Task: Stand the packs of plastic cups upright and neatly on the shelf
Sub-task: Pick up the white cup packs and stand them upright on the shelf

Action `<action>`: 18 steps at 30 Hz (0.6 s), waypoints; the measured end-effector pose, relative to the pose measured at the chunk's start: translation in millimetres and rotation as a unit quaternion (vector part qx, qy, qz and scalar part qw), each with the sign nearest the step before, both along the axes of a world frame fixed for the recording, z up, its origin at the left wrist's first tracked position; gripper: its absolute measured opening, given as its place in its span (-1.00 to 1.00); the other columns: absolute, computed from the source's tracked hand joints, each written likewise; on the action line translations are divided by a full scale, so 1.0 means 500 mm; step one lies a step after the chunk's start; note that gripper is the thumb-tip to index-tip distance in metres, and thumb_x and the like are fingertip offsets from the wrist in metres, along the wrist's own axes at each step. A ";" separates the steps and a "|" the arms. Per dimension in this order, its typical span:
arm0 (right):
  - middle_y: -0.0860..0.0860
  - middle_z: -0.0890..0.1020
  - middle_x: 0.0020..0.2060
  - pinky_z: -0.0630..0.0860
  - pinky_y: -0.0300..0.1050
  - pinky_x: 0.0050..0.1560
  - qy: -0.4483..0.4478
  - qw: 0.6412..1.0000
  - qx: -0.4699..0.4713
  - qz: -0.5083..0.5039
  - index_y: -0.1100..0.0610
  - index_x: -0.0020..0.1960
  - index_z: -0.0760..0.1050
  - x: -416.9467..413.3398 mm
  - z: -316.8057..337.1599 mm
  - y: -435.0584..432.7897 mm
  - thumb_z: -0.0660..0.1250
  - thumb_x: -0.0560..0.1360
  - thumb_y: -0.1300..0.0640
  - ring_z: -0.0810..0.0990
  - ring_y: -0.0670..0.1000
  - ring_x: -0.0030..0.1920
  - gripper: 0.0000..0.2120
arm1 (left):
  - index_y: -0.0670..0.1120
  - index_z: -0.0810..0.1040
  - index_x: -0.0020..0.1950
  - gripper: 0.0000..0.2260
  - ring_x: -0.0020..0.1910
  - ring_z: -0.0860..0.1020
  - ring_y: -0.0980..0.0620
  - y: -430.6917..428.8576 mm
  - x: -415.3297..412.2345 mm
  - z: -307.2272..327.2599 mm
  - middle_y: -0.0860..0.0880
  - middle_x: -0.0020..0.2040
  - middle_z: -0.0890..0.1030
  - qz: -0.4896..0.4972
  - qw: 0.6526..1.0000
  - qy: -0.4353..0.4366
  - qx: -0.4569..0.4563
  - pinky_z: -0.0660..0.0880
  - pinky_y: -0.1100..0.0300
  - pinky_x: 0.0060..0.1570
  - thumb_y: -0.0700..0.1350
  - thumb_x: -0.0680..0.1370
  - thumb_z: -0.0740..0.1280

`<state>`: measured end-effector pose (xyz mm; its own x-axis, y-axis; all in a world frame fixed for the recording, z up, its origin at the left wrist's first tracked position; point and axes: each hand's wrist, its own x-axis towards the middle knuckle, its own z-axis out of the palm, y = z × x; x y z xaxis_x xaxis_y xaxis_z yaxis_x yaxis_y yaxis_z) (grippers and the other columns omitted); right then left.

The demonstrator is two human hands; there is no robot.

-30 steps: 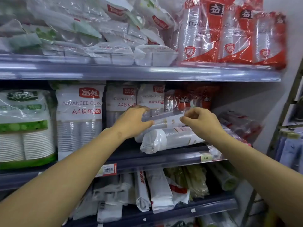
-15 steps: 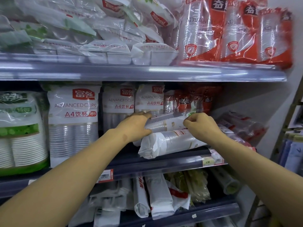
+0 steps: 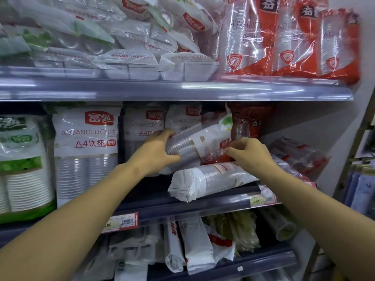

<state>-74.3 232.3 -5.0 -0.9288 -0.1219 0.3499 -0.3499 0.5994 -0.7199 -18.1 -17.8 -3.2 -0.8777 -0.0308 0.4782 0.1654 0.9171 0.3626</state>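
A clear pack of plastic cups [image 3: 199,138] hangs tilted above the middle shelf [image 3: 182,205], its top end raised toward the upper right. My left hand [image 3: 156,153] grips its lower cup end. My right hand [image 3: 249,153] pinches crinkled red-and-clear wrapping at the pack's right side. Below them a second white-and-clear cup pack [image 3: 209,180] lies flat on its side on the shelf. Upright white packs labelled ADVANCED CUPS [image 3: 86,155] stand to the left and behind.
More red cup packs [image 3: 298,157] lie tumbled at the shelf's right end, and dark red ones [image 3: 251,120] stand behind. Green-labelled paper cups [image 3: 22,169] fill the left. The upper shelf rail [image 3: 182,91] sits close overhead. Rolled packs crowd the lower shelf.
The upper pack has been lifted off the lying one and tipped up, its right end rising. My right hand shifted down to the red wrapping at the pack's right side.
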 end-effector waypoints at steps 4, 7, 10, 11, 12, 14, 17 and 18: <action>-0.08 0.66 0.03 0.53 -0.06 0.10 -0.060 0.995 -0.064 0.048 0.04 0.15 0.51 -0.024 0.004 -0.016 0.52 0.40 -0.03 0.63 -0.04 0.01 -0.62 | 0.03 0.36 0.33 -0.45 0.06 0.51 0.05 -0.027 0.023 0.017 0.04 0.15 0.48 -0.010 0.997 0.026 0.073 0.51 0.25 -0.08 -0.04 0.41 0.49; -0.06 0.67 0.05 0.45 -0.07 0.14 -0.119 0.978 -0.114 0.126 0.04 0.14 0.55 -0.034 0.012 -0.041 0.54 0.41 0.05 0.62 -0.05 0.06 -0.65 | 0.07 0.39 0.32 -0.48 0.03 0.52 0.12 -0.035 0.034 0.014 0.10 0.13 0.50 -0.014 0.994 0.034 0.106 0.42 0.39 -0.13 -0.02 0.41 0.47; -0.05 0.69 0.06 0.38 -0.02 0.34 -0.171 0.957 -0.142 0.185 0.05 0.07 0.59 -0.047 0.016 -0.068 0.52 0.43 0.12 0.60 -0.02 0.15 -0.76 | 0.16 0.40 0.26 -0.55 0.05 0.53 0.14 -0.039 0.037 -0.003 0.16 0.10 0.53 -0.021 0.989 0.017 0.148 0.46 0.31 -0.05 0.01 0.42 0.45; -0.04 0.70 0.08 0.36 0.02 0.40 -0.183 0.950 -0.155 0.199 0.06 0.07 0.60 -0.053 0.017 -0.076 0.52 0.44 0.14 0.60 0.00 0.18 -0.77 | 0.18 0.40 0.24 -0.56 0.06 0.54 0.13 -0.042 0.036 -0.009 0.16 0.11 0.54 -0.019 0.987 0.012 0.162 0.48 0.24 0.00 0.02 0.42 0.45; -0.03 0.70 0.10 0.36 0.06 0.43 -0.196 0.943 -0.169 0.207 0.07 0.08 0.60 -0.058 0.018 -0.083 0.51 0.44 0.15 0.59 0.02 0.21 -0.77 | 0.19 0.40 0.23 -0.56 0.07 0.55 0.12 -0.045 0.036 -0.015 0.16 0.12 0.55 -0.016 0.984 0.010 0.176 0.50 0.18 0.05 0.05 0.40 0.44; -0.01 0.70 0.12 0.39 0.11 0.42 -0.220 0.931 -0.197 0.217 0.10 0.11 0.59 -0.066 0.021 -0.094 0.49 0.45 0.18 0.59 0.06 0.24 -0.76 | 0.20 0.39 0.24 -0.54 0.08 0.57 0.11 -0.053 0.037 -0.026 0.14 0.14 0.57 -0.008 0.979 0.004 0.201 0.53 0.10 0.11 0.08 0.38 0.43; 0.01 0.71 0.12 0.47 0.12 0.33 -0.219 0.930 -0.198 0.221 0.13 0.15 0.58 -0.070 0.025 -0.109 0.52 0.43 0.17 0.62 0.08 0.22 -0.68 | 0.21 0.33 0.32 -0.46 0.12 0.56 0.05 -0.061 0.041 -0.035 0.09 0.21 0.55 0.000 0.976 -0.009 0.217 0.53 0.04 0.14 0.09 0.38 0.41; 0.01 0.71 0.12 0.51 0.11 0.27 -0.213 0.932 -0.193 0.221 0.12 0.17 0.58 -0.069 0.025 -0.115 0.53 0.42 0.15 0.63 0.08 0.21 -0.66 | 0.21 0.30 0.36 -0.44 0.13 0.56 0.04 -0.063 0.042 -0.037 0.08 0.24 0.54 0.003 0.976 -0.011 0.220 0.52 0.05 0.13 0.09 0.39 0.40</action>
<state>-108.9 174.7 7.5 -0.8828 -0.4660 0.0585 -0.1347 0.1319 -0.9821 3.0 -49.2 -21.9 -0.8871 -0.2335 0.3982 0.1479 0.6735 0.7243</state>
